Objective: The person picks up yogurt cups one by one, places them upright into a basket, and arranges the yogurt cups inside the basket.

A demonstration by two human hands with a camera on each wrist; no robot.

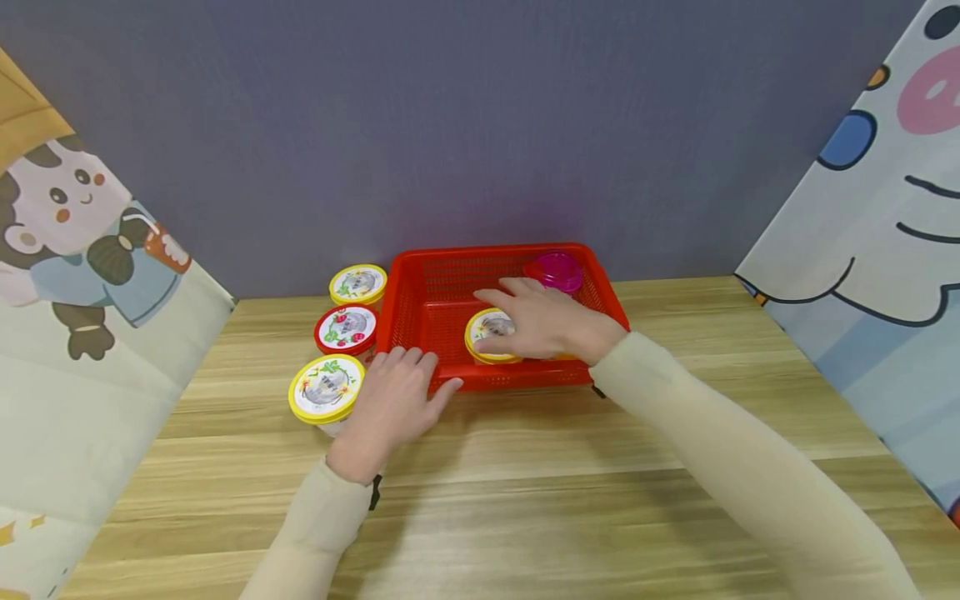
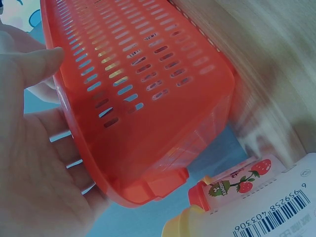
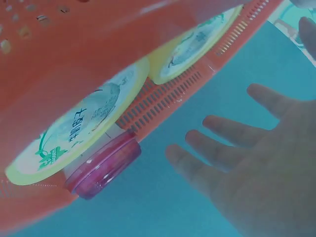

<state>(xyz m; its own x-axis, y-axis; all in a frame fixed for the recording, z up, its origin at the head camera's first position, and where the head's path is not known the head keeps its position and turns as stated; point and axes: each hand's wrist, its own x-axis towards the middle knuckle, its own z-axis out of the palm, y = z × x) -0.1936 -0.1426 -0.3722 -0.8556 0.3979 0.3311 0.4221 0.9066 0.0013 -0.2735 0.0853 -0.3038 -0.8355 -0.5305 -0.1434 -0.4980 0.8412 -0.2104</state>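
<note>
My left hand [image 1: 393,396] rests on the front left corner of a red plastic basket [image 1: 480,379], fingers laid over the rim and thumb spread apart. In the left wrist view the thumb lies near the basket's slotted wall [image 2: 163,54]. My right hand [image 1: 551,321] hovers over the basket with spread fingers, holding nothing. Beneath it is a yellow-lidded tub [image 1: 486,342], partly covered by the hand. Another yellow-lidded tub [image 3: 94,123] and a pink-lidded container [image 1: 558,273] sit to the right inside the basket.
Left of the basket stand a far yellow-lidded tub [image 1: 358,284], a red-lidded tub [image 1: 347,328] and a near yellow-lidded tub [image 1: 326,389]. A grey wall [image 1: 480,125] rises behind the basket. The wooden table [image 1: 510,500] extends in front, with cartoon-printed panels on both sides.
</note>
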